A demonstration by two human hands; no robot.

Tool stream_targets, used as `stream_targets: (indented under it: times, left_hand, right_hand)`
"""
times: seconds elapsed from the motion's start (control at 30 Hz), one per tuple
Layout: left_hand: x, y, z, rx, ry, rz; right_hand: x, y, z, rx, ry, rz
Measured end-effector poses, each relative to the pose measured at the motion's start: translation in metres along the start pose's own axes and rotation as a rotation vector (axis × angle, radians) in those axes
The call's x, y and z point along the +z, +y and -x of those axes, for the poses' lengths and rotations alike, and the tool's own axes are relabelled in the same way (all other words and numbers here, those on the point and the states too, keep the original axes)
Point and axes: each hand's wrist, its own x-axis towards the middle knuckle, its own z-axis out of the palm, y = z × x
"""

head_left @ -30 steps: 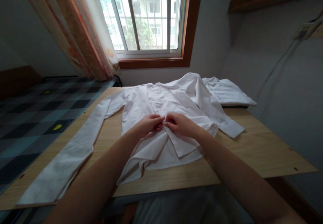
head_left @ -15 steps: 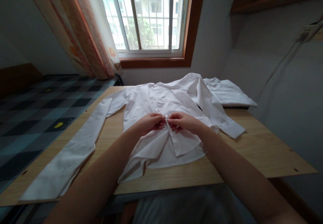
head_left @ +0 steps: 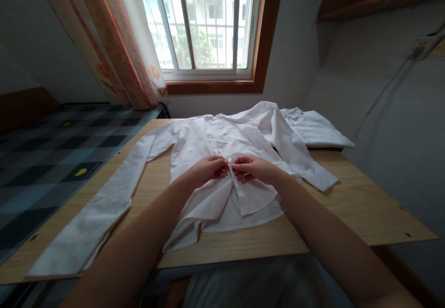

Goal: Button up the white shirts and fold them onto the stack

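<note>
A white long-sleeved shirt lies spread on the wooden board, its collar toward the window. The front edges meet at the middle, where both my hands pinch the cloth. My left hand is closed on the left front edge; close beside it, my right hand is closed on the right front edge. Below the hands the two front flaps spread apart over the back hem. Fingertips hide whatever button or buttonhole lies between them. One sleeve stretches toward the near left corner, the other bends to the right.
Folded white clothing lies at the board's back right corner. A bed with a checked cover adjoins the board on the left. Behind are a window and a curtain; a wooden shelf hangs at upper right.
</note>
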Motion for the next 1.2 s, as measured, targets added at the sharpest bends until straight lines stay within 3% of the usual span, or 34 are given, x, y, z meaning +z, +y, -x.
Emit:
stream_targets:
  times: [0.57, 0.7, 0.9, 1.2]
  left_hand:
    - [0.003, -0.004, -0.002, 0.005, 0.041, -0.021]
    - [0.004, -0.003, -0.002, -0.023, 0.058, -0.048]
    - [0.005, -0.001, 0.001, 0.007, 0.087, -0.103]
    - [0.008, -0.003, 0.0, 0.19, 0.133, -0.379]
  right_hand:
    - [0.005, 0.003, -0.001, -0.004, 0.032, 0.005]
    - [0.01, 0.007, -0.004, -0.142, 0.099, 0.181]
    - [0.015, 0.003, -0.002, -0.42, 0.273, 0.697]
    - [0.016, 0.003, -0.002, -0.514, 0.375, 0.94]
